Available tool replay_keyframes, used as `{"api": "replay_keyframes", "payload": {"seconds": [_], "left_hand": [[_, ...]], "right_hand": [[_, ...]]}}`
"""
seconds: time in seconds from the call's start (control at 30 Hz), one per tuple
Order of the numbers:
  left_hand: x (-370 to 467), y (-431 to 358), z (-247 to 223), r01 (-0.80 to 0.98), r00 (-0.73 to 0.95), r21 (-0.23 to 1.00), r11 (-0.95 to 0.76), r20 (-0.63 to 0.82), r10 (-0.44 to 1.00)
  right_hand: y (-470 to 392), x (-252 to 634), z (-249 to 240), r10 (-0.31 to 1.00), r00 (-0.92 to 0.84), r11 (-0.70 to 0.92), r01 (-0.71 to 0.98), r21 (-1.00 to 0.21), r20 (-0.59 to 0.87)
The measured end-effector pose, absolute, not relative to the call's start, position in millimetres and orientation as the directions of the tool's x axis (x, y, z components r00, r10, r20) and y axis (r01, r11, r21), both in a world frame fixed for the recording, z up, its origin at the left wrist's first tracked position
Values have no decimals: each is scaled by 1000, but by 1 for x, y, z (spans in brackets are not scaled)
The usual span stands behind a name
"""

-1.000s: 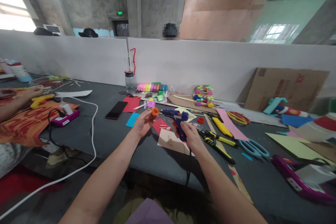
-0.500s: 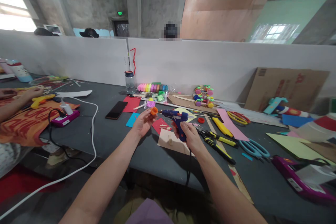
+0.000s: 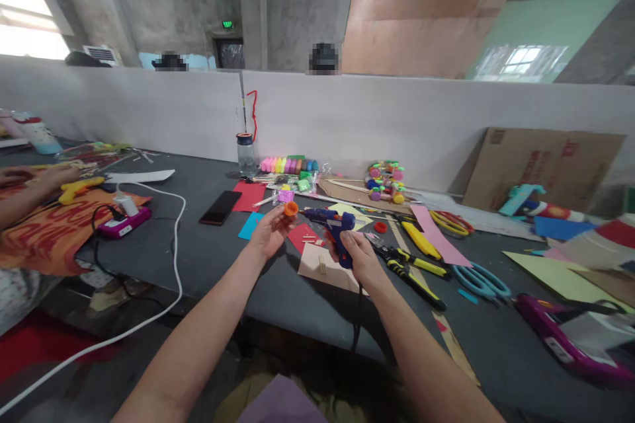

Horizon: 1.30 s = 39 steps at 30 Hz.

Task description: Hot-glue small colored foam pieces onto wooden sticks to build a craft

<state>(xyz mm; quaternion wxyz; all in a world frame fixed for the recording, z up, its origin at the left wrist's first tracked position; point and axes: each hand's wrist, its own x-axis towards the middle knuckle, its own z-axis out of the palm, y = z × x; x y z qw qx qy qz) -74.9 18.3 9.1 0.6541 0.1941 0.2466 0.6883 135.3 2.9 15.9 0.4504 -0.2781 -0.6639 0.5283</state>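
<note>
Between the fingertips of my left hand point(image 3: 270, 232) is a small orange bottle cap point(image 3: 291, 209), its hollow side partly facing me. My right hand point(image 3: 361, 256) is wrapped round the handle of a dark blue hot glue gun point(image 3: 338, 231). The gun's nozzle points left and is at or very near the cap's edge; whether they touch I cannot tell. Beneath the gun, short wooden sticks point(image 3: 322, 264) lie on a beige sheet of paper point(image 3: 310, 269). More small sticks rest on red paper point(image 3: 300, 236). A red cap point(image 3: 380, 227) lies to the gun's right.
Yellow-black pliers point(image 3: 414, 283), blue-handled scissors point(image 3: 481, 279) and a purple power strip point(image 3: 555, 337) lie at right. A black phone point(image 3: 220, 207) and a water bottle point(image 3: 245, 155) are left of centre. A white cable point(image 3: 177, 244) crosses the left side, near another person's hands point(image 3: 59, 177).
Both hands hold nearly the same pose, with the cap and glue gun almost unmoved. The view has shifted very slightly.
</note>
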Motion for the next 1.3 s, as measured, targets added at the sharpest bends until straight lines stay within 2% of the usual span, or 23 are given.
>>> {"api": "replay_keyframes", "payload": {"seconds": [1.3], "left_hand": [[-75, 20, 5, -805, -69, 592, -35, -34, 997]], "right_hand": [[5, 137, 10, 816, -480, 309, -107, -945, 322]]}}
